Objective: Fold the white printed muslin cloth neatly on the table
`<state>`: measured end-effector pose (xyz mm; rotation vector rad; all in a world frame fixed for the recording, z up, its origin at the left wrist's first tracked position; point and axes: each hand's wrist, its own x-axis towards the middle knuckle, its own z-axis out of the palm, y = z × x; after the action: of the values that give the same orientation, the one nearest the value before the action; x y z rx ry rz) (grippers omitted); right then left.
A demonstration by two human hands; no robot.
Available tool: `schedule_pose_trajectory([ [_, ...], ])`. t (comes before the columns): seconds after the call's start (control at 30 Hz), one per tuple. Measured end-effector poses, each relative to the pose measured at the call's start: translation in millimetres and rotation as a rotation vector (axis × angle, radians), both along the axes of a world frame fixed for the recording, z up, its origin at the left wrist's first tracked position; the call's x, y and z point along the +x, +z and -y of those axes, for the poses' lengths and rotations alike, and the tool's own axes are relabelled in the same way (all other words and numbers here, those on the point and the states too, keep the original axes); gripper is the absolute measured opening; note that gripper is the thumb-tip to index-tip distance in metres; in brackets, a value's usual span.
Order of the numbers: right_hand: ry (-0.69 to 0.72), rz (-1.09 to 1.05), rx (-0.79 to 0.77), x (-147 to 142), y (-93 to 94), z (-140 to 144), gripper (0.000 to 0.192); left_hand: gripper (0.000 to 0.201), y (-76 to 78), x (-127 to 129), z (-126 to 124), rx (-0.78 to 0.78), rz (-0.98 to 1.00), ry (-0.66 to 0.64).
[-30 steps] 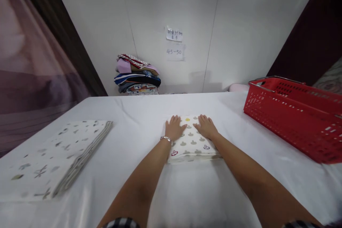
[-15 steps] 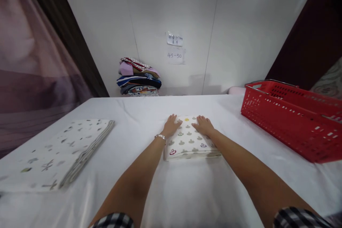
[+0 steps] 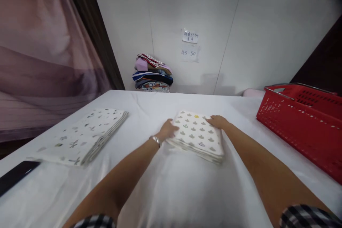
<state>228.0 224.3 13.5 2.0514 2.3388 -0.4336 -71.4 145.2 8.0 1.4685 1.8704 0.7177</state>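
Pale wall (image 3: 173, 7) at the back, white worktop (image 3: 144, 114) below, & the folded cloth (image 3: 197, 131) w/ grey print sits mid-worktop btwn both hands, roughly square so no clear long axis tbh. Left hand (image 3: 167, 129) has its grip clamped on the left edge, thumb on top, & right hand (image 3: 217, 121) pinches the far right corner, so neither's nearer. Vs 0.5 sec ago, palms have gone from flat on top to the edges, & the near side now slants down to the right.
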Motion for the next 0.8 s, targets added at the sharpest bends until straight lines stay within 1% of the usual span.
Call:
schedule_pose_trajectory([
  [0.07, -0.025, -0.010, -0.035, -1.5, -1.9, 13.6, 0.057, 0.067, 12.3, -13.4, -32.6, 0.062, -0.041, 0.021],
  [0.13, -0.029, -0.036, -0.059, -3.3, -6.0, 33.8, 0.056, 0.063, 20.1, -24.5, -55.9, 0.120, -0.084, 0.050],
  [0.17, -0.029, -0.051, -0.063, -4.0, -8.3, 44.8, 0.055, 0.061, 21.2, -28.0, -61.4, 0.138, -0.102, 0.059],
  [0.23, -0.041, -0.082, -0.060, -5.1, -12.3, 64.0, 0.055, 0.056, 17.9, -29.7, -58.2, 0.170, -0.127, 0.068],
  [0.27, -0.055, -0.101, -0.055, -5.5, -13.5, 71.0, 0.055, 0.052, 14.3, -27.9, -49.9, 0.195, -0.144, 0.066],
  [0.33, -0.090, -0.141, -0.048, -6.2, -14.4, 78.0, 0.054, 0.046, 5.8, -19.3, -22.9, 0.263, -0.188, 0.045],
  [0.37, -0.108, -0.160, -0.052, -6.7, -14.1, 78.5, 0.053, 0.043, 2.0, -13.0, -5.9, 0.348, -0.261, 0.006],
  [0.4, -0.122, -0.175, -0.062, -7.4, -13.6, 77.7, 0.052, 0.040, -1.2, -5.7, 12.2, 0.420, -0.318, -0.055],
  [0.47, -0.142, -0.193, -0.089, -9.3, -12.2, 74.9, 0.051, 0.040, -5.5, 10.3, 48.5, 0.495, -0.374, -0.234],
  [0.5, -0.153, -0.204, -0.105, -10.2, -11.4, 74.3, 0.051, 0.041, -6.7, 18.1, 65.3, 0.506, -0.389, -0.314],
  [0.57, -0.174, -0.230, -0.140, -11.8, -9.6, 77.6, 0.049, 0.038, -8.2, 30.6, 94.0, 0.488, -0.392, -0.434],
  [0.67, -0.195, -0.286, -0.217, -11.7, -6.9, 95.2, 0.047, 0.038, -10.5, 37.6, 122.6, 0.503, -0.375, -0.483],
  [0.8, -0.223, -0.378, -0.307, -7.0, -4.4, 129.2, 0.043, 0.038, -16.7, 30.0, 140.4, 0.540, -0.364, -0.480],
])
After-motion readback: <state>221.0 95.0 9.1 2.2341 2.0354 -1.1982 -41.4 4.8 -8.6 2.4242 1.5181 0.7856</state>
